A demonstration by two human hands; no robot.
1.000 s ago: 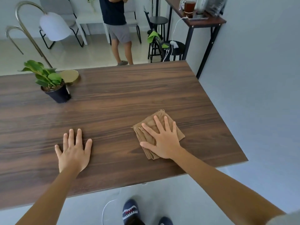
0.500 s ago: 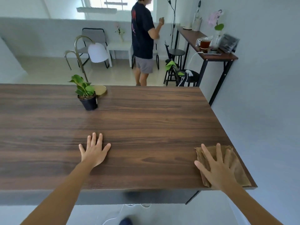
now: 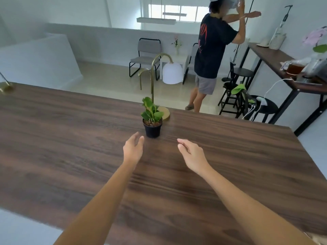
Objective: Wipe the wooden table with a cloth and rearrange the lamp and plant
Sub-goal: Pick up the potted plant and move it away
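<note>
A small green plant in a black pot (image 3: 152, 128) stands on the dark wooden table (image 3: 70, 156) near its far edge. Right behind it is the lamp: a round brass base (image 3: 165, 112), a curved brass stem and a white dome shade (image 3: 172, 73). My left hand (image 3: 132, 149) hovers just left of and in front of the pot, fingers apart, empty. My right hand (image 3: 192, 154) is stretched out to the right of the pot, also empty with fingers apart. Neither hand touches the pot. The cloth is out of sight.
A person (image 3: 212, 55) stands beyond the table's far edge. Black stools (image 3: 265, 106) and a narrow side table (image 3: 276, 59) with a jug and cables line the right wall. A brass object (image 3: 6, 88) sits at the table's far left corner. Chairs stand further back.
My right hand has left the cloth at the table's right corner, and my left hand has lifted off the table. Both have reached forward to either side of the plant pot.
</note>
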